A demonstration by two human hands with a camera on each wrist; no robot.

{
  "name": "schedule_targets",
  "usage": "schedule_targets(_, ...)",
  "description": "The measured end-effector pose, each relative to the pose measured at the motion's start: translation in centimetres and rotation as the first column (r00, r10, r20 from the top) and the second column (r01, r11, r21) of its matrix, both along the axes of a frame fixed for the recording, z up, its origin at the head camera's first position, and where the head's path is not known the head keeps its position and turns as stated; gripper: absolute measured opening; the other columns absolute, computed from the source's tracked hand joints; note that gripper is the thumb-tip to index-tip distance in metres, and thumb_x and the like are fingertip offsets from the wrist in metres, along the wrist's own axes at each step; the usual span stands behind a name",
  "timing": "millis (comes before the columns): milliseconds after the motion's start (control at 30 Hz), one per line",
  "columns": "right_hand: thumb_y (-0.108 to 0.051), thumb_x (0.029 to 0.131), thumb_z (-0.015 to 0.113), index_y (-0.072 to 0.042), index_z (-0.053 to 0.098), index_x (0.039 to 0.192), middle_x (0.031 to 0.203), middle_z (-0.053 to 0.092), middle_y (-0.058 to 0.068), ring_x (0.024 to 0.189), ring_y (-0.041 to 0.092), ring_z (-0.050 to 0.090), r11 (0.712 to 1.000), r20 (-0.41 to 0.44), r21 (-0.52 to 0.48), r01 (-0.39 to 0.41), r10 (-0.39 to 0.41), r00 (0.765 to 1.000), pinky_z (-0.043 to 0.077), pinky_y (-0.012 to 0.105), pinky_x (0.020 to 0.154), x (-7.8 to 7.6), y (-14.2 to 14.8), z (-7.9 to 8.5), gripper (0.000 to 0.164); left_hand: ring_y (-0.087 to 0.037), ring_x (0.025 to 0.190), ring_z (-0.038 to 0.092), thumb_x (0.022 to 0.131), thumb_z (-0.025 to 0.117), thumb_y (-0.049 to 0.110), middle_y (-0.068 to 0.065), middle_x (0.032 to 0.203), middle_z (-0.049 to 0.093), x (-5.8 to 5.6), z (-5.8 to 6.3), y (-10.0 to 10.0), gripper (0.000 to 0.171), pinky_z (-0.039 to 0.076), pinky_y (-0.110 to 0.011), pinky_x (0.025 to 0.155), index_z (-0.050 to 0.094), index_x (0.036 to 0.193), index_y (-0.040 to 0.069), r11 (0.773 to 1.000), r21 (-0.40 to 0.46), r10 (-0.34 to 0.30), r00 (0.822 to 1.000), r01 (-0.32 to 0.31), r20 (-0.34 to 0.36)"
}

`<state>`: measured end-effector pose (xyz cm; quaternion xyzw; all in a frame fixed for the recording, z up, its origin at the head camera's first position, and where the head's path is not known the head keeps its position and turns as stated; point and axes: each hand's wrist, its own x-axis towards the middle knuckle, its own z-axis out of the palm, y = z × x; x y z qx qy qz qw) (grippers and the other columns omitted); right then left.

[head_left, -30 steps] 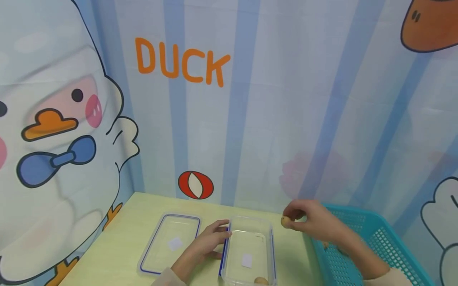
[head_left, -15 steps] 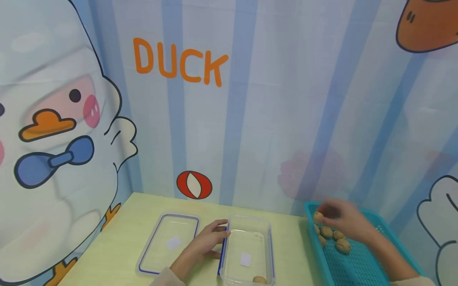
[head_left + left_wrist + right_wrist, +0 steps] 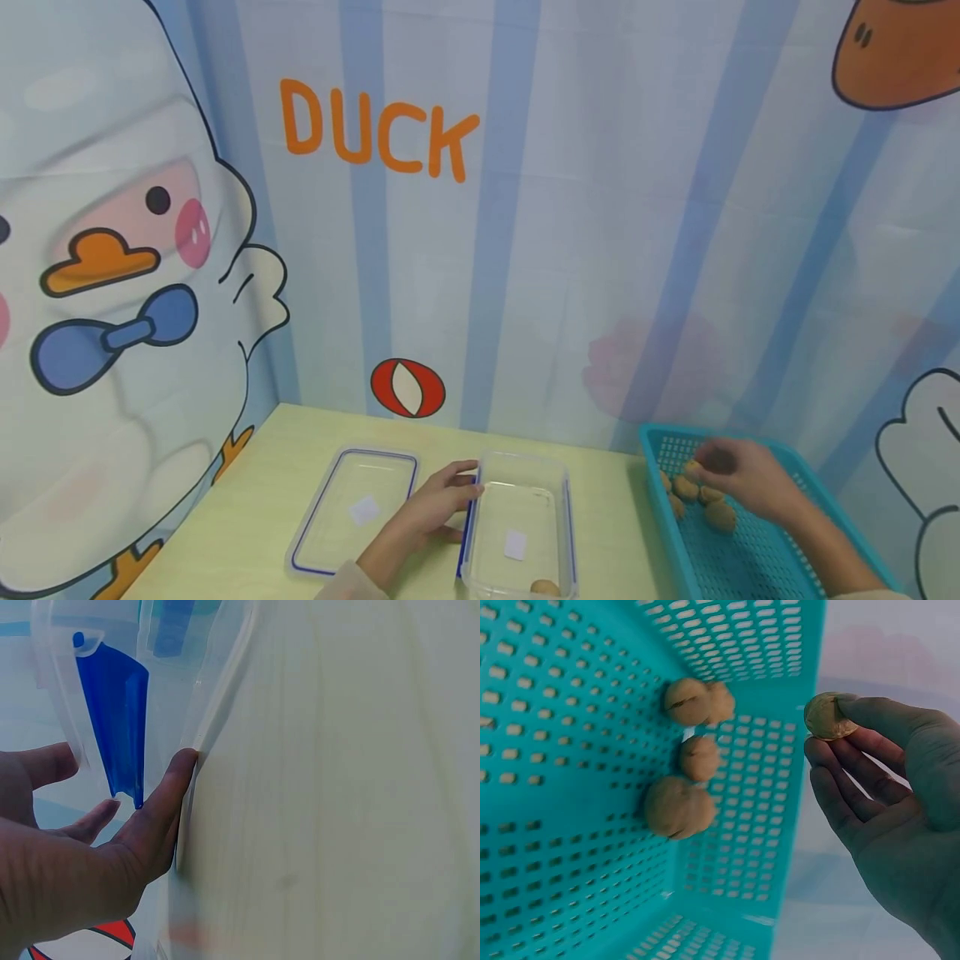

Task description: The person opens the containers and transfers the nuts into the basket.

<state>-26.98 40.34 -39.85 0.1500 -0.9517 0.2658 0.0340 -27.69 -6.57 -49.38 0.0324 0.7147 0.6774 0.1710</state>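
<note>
My right hand [image 3: 746,477] pinches a walnut [image 3: 829,717] between thumb and fingertips. In the head view it is over the far left part of the turquoise basket [image 3: 663,533]. Several more walnuts [image 3: 681,808] lie in the basket below the hand. My left hand [image 3: 438,504] rests against the left side of a clear plastic box [image 3: 573,533], fingers loosely extended around a hanging blue latch [image 3: 120,712]. One walnut [image 3: 545,587] lies at the near right end of the box.
A clear lid [image 3: 296,550] with a blue seal lies on the pale yellow table [image 3: 232,517], left of the box. A printed curtain [image 3: 570,250] hangs directly behind the table. The basket's raised wall stands right of the box.
My right hand has carried the walnut rightward, from over the table between box and basket, past the rim and in above the other walnuts. My left hand stays at the box.
</note>
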Motion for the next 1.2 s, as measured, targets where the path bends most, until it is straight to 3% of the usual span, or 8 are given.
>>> schedule_targets(333,-0.025,0.100,0.076,-0.003,0.073,0.110,0.103,0.074,0.003,0.093,0.020,0.069,0.995,0.089,-0.010,0.099,-0.098,0.991,0.058,0.037,0.076,-0.8,2.2,-3.1,0.024,-0.036,0.125,0.062,0.104,0.067,0.023,-0.023,0.154,0.051,0.1,0.1,-0.1,0.060,0.059,-0.036,0.061,0.045,0.159,0.008,1.000,0.001,-0.005,1.000,0.005,0.001)
schedule_targets(667,-0.028,0.100,0.076,0.001,0.072,0.115,0.104,0.074,0.006,0.095,0.024,0.069,0.994,0.103,-0.026,0.111,-0.107,0.989,0.058,0.042,0.078,-1.0,2.5,-3.6,0.032,-0.041,0.128,0.060,0.104,0.066,0.023,-0.025,0.156,0.047,0.2,0.4,0.0,0.060,0.060,-0.039,0.066,0.044,0.159,0.008,1.000,-0.006,0.000,1.000,0.000,0.002)
schedule_targets(833,-0.027,0.101,0.075,0.011,0.065,0.128,0.115,0.072,0.022,0.103,0.036,0.070,0.990,0.061,-0.053,0.128,-0.125,0.990,0.059,0.052,0.084,-0.8,2.3,-2.8,0.048,-0.039,0.128,0.061,0.104,0.067,0.023,-0.024,0.156,0.048,0.1,0.4,0.1,0.060,0.060,-0.038,0.064,0.046,0.158,0.009,1.000,-0.011,0.009,1.000,-0.009,-0.002)
schedule_targets(967,-0.034,0.103,0.072,0.009,0.062,0.135,0.124,0.070,0.026,0.110,0.041,0.069,0.991,0.025,-0.076,0.110,-0.109,0.994,0.059,0.054,0.088,-0.2,0.8,-1.2,0.054,-0.040,0.128,0.061,0.104,0.067,0.024,-0.024,0.156,0.049,0.1,0.4,0.2,0.060,0.060,-0.038,0.064,0.046,0.158,0.009,1.000,-0.015,0.012,1.000,-0.012,-0.003)
schedule_targets(1200,-0.022,0.100,0.076,0.003,0.068,0.127,0.122,0.072,0.019,0.112,0.040,0.070,0.990,-0.102,-0.123,-0.064,0.052,0.993,0.058,0.055,0.092,1.3,-5.5,2.3,0.039,-0.039,0.129,0.060,0.104,0.067,0.023,-0.023,0.155,0.049,0.3,0.5,0.1,0.060,0.059,-0.036,0.061,0.046,0.158,0.009,1.000,-0.008,0.006,1.000,-0.006,-0.002)
